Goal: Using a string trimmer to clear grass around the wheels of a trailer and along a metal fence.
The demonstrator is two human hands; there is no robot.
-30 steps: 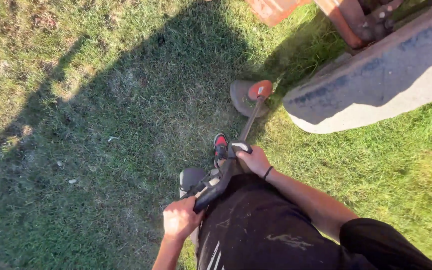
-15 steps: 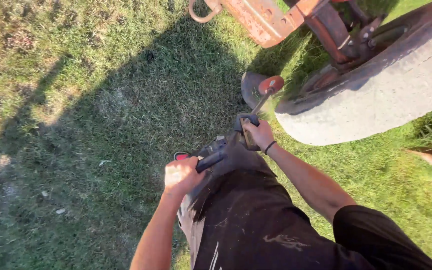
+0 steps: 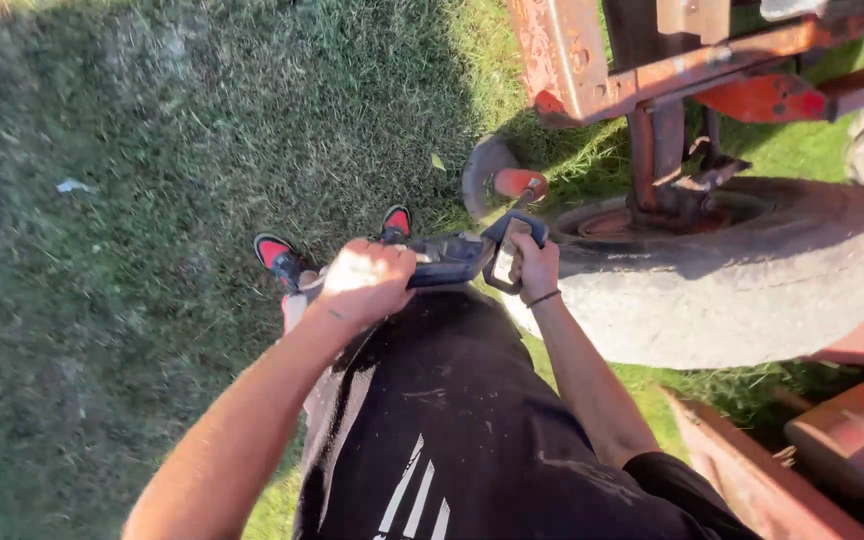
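Broadly, grass [image 3: 152, 200] fills the left two thirds of the frame; it looks evenly short there, while longer tufts remain at centre top beside the rusty red machine frame [image 3: 592, 70] and along the base of the large worn tyre [image 3: 732, 290] at right. Trimming around that tyre therefore appears unfinished. The string trimmer [image 3: 462, 255] lies across the frame's centre, its guard and orange head [image 3: 497, 180] low in the grass just left of the tyre. The left hand [image 3: 364, 282] is wrapped tight around the rear handle. The right hand [image 3: 535, 265] is closed around the loop handle. Red and black shoes [image 3: 277, 255] stand in mown grass below the trimmer.
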